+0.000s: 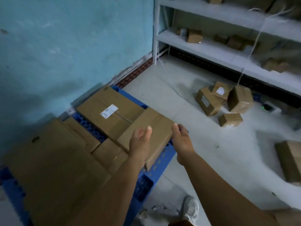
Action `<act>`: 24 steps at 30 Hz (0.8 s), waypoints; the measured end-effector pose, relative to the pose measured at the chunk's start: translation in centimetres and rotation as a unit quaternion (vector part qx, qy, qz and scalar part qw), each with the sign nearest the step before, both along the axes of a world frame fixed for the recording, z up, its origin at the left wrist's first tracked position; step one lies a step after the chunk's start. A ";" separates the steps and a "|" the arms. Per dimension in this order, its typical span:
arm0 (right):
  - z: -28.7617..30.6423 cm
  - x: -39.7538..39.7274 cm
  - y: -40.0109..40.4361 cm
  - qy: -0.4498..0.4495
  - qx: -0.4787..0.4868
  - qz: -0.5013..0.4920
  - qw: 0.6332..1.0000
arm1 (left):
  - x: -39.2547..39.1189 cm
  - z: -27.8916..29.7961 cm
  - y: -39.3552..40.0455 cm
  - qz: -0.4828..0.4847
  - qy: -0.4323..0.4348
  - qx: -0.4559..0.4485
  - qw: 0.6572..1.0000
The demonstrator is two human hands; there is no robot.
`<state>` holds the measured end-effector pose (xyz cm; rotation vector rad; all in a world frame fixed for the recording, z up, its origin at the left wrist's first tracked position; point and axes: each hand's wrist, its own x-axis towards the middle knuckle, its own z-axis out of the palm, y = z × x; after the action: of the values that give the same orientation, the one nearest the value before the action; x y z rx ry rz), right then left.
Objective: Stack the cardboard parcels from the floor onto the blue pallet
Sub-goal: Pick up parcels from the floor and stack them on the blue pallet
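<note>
Brown parcels (112,111), blue pallet (156,170), turquoise wall (65,46)

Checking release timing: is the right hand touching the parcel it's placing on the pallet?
Cannot tell. In the head view the right hand sits at the right edge of the parcel, fingertips by its corner, but blur hides contact or gap.

Head view — looking down, forward, close over pallet (156,167).

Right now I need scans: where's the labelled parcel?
Head view, left of centre: labelled parcel lies on the pallet by the wall.
</note>
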<state>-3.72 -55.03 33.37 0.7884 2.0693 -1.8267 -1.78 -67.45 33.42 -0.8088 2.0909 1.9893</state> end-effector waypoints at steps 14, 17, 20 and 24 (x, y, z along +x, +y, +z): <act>1.2 -1.3 24.4 0.002 -0.018 -0.188 0.982 | -6.2 0.9 25.7 -0.182 0.027 -0.026 0.983; 1.6 -1.7 30.1 -0.005 -0.023 -0.218 0.976 | -7.5 0.7 31.4 -0.215 0.028 -0.032 0.976; 2.1 -1.6 35.6 -0.009 -0.025 -0.249 0.968 | -8.5 0.5 37.1 -0.244 0.022 -0.044 0.969; 1.6 -1.0 42.3 -0.007 -0.019 -0.299 0.954 | -9.0 0.4 44.3 -0.295 0.006 -0.056 0.954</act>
<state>-4.67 -12.74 34.94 1.5429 1.9034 -2.1206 -10.76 -23.14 33.86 -0.1405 2.1303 1.5630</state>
